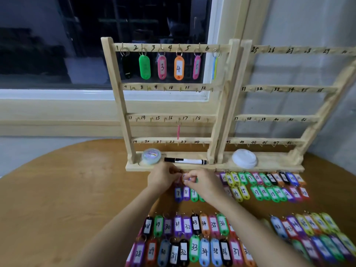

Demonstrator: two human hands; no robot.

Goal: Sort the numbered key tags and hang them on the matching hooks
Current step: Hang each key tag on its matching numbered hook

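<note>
Marker and tape on rack base

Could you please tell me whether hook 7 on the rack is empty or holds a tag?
Empty: hook 7 is bare, and no ring or tag hangs below it.

A plain indoor room: round wooden table bearing key racks, set against a dark window.
</note>
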